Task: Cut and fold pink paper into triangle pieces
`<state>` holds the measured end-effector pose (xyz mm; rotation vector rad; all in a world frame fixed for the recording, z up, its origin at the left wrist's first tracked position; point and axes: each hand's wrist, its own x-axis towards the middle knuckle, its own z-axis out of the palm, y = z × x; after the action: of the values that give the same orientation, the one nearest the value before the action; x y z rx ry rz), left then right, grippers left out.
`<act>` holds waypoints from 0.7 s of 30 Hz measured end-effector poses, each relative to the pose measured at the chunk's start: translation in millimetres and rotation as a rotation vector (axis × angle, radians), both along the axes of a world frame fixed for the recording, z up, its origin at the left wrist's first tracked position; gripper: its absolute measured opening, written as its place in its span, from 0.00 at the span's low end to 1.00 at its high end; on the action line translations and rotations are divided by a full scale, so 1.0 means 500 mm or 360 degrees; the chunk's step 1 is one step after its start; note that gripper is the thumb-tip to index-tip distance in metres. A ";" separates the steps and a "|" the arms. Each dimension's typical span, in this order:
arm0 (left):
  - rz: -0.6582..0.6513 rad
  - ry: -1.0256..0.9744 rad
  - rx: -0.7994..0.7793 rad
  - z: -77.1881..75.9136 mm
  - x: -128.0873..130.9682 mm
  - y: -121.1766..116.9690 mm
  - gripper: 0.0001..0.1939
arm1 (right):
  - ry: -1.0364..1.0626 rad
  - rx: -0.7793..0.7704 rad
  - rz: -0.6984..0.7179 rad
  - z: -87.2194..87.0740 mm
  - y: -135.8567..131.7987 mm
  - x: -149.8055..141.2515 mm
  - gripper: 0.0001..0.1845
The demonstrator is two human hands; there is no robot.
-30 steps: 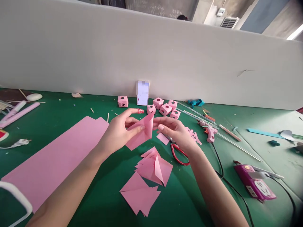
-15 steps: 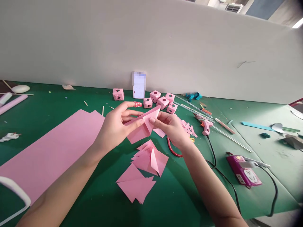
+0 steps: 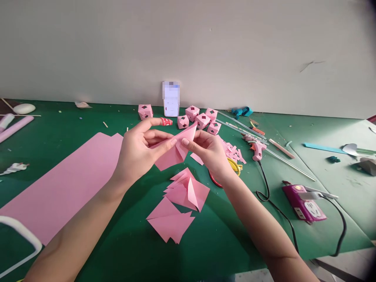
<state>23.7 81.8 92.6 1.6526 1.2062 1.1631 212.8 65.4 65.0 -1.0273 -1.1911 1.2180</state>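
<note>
Both hands hold one folded pink paper piece (image 3: 173, 152) in the air above the green mat (image 3: 223, 235). My left hand (image 3: 141, 150) pinches its left side between thumb and fingers; the index finger wears a red patterned band. My right hand (image 3: 210, 153) pinches the paper's right corner. Below them lie two heaps of folded pink paper: one stack (image 3: 188, 191) right under the hands and another stack (image 3: 170, 220) nearer to me.
A long pink sheet (image 3: 64, 184) lies at the left. Several pink paper cubes (image 3: 202, 119) and a phone (image 3: 170, 100) stand by the white wall. At the right are a glue gun (image 3: 257, 149), red-handled scissors (image 3: 216, 181), pink scraps (image 3: 233, 152) and a purple power strip (image 3: 305, 203).
The right hand has closed in on the paper and pinched its right corner. The folded piece has flattened from upright to a lower tilt. The camera has tipped down a little.
</note>
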 end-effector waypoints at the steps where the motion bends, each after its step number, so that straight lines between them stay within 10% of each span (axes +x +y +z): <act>1: 0.0010 0.0006 0.0004 0.000 0.000 0.000 0.23 | 0.0007 0.0010 -0.0005 0.001 0.000 0.001 0.21; 21: 0.0037 0.0118 0.0048 -0.009 -0.002 0.000 0.23 | 0.0167 -0.0027 -0.0133 -0.017 0.008 -0.008 0.17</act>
<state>22.5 81.7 88.2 1.7221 1.2625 1.1483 208.8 69.1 56.4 -1.0034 -1.0486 1.2034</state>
